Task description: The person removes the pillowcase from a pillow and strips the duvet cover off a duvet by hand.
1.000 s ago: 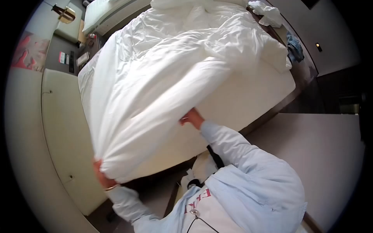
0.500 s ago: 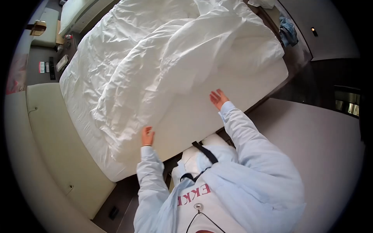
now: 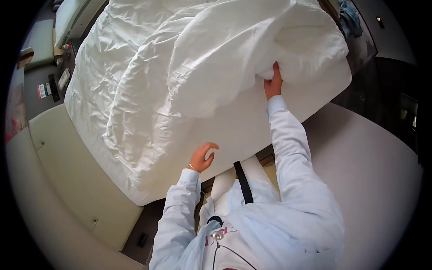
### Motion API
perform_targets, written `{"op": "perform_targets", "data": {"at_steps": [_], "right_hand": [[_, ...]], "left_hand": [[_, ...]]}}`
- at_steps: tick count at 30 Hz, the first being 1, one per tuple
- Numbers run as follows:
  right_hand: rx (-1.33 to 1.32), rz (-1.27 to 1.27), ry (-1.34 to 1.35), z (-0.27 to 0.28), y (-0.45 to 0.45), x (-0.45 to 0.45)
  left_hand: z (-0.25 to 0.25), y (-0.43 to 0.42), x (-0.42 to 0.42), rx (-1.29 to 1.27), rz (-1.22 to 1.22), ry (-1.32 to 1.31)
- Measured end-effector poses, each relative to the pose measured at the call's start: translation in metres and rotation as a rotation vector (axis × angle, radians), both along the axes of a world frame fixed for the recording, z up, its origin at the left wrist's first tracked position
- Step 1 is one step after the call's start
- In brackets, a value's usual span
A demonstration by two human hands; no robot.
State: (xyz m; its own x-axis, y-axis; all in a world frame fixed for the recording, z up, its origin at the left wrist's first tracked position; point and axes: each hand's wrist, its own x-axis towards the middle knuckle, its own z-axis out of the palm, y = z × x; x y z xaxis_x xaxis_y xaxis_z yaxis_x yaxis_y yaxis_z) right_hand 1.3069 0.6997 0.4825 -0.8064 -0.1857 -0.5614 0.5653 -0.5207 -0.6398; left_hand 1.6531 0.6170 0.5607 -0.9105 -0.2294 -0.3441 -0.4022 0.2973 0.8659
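A rumpled white duvet (image 3: 211, 58) lies over the bed, heaped in long folds. My right hand (image 3: 274, 83) grips its near edge, with the thumb on top and the other fingers hidden in the fabric. Lower and to the left, my left hand (image 3: 203, 156) hovers over the bare strip of white fitted sheet (image 3: 234, 130). Its fingers are curved and apart from the thumb, with nothing between them.
A padded cream headboard (image 3: 81, 162) runs along the left side. Past it, a dark bedside shelf holds a black remote (image 3: 54, 87) and small cards (image 3: 44, 90). Blue clothing (image 3: 350, 19) lies at the far right. A pale surface (image 3: 351, 166) stands right of my arm.
My right hand has reached forward and taken hold of the duvet's edge. My left hand has moved right, over the sheet. The view has shifted slightly.
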Motion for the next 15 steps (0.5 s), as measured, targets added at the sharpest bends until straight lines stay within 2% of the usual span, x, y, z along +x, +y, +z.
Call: {"op": "perform_targets", "data": {"at_steps": [1,5,7,9,10,12,13,15], "right_hand": [[0.020,-0.001,-0.070,0.010,0.002,0.007],[0.031,0.087,-0.150,0.075,0.033,0.051],[0.020,0.115,-0.209,0.110,0.039,0.062],[-0.048,0.102,-0.327,0.158,0.034,0.071],[-0.051,0.104,-0.322,0.166,0.034,0.080],[-0.157,0.097,-0.359,0.179,0.031,0.095],[-0.132,0.088,-0.360,0.184,0.031,0.103],[-0.122,0.142,-0.370,0.178,0.039,0.112]], "left_hand": [[0.005,-0.002,-0.008,-0.010,-0.008,-0.008],[0.034,0.006,-0.077,-0.197,0.218,0.082],[0.063,0.013,-0.134,-0.462,0.270,0.109],[0.062,0.028,-0.177,-0.463,0.438,-0.026],[0.042,0.035,-0.191,-0.465,0.440,-0.021],[-0.018,0.043,-0.215,-0.401,0.912,0.082],[-0.038,0.035,-0.224,-0.400,0.918,0.087],[-0.062,0.017,-0.217,-0.136,1.294,0.468]]}}
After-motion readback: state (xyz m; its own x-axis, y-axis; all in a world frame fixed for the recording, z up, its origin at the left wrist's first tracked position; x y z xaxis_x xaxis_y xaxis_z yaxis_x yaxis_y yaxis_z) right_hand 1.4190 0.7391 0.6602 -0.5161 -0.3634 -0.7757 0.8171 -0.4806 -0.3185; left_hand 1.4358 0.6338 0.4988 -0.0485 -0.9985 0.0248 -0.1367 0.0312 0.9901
